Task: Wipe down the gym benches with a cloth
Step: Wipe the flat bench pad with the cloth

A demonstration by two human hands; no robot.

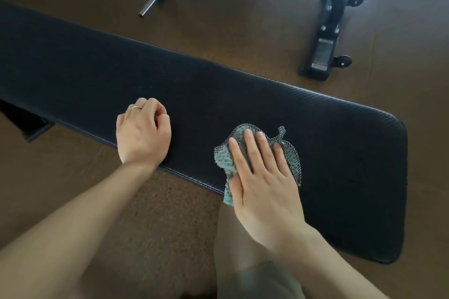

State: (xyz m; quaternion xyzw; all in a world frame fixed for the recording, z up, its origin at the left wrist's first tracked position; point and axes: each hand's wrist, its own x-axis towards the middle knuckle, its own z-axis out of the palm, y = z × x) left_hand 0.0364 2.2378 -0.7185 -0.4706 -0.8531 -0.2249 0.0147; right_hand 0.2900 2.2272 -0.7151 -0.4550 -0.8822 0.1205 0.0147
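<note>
On the black worktop (243,94), a right hand (263,177) presses a cloth (224,158) flat near the padded end.
Its fingers lie straight over the teal, net-patterned cloth, which is bunched beneath the palm on the worktop's near edge, one corner hanging just over that edge; this grip is released, pressing rather than clasping. The left hand (143,128) rests on the same near edge, well apart from the cloth, its fingers curled into a loose fist that grasps nothing, a ring (136,107) on one finger. Beyond the worktop's far edge, on the brown floor (230,19), stand a black frame foot (323,51) with small wheels and a dark stand with a metal peg (151,3).
</note>
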